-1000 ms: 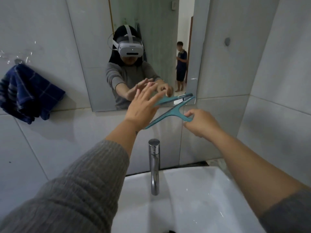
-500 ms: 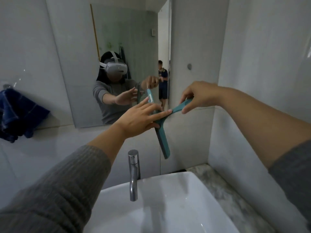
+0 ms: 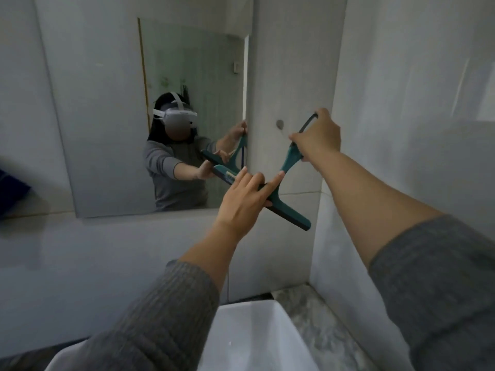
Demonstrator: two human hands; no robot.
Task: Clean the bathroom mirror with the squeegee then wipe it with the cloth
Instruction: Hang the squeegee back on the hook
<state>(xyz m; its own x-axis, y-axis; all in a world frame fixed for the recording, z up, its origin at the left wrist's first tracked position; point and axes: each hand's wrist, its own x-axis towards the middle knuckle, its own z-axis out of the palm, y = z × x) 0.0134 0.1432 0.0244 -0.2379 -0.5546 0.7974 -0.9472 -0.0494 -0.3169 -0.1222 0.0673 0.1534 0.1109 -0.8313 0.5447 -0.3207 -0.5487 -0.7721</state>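
The wall mirror (image 3: 107, 116) fills the upper left and reflects me and both hands. A teal squeegee (image 3: 288, 210) is held up near the mirror's lower right corner, its blade slanting down to the right, mostly over the tile beside the glass. My right hand (image 3: 318, 137) grips its handle, raised at the right. My left hand (image 3: 245, 199) rests flat on the blade, fingers spread. The dark blue cloth (image 3: 13, 180) shows only as a sliver at the left edge.
A white basin (image 3: 254, 333) sits below my arms. A tiled side wall (image 3: 415, 103) closes in on the right, with a marbled counter strip (image 3: 321, 330) at its foot. A small round wall fitting (image 3: 280, 123) lies right of the mirror.
My right hand has lifted the squeegee handle higher and further right, tilting the blade into a diagonal. My left hand followed onto the blade. The view swung right, so the cloth and tap slid out.
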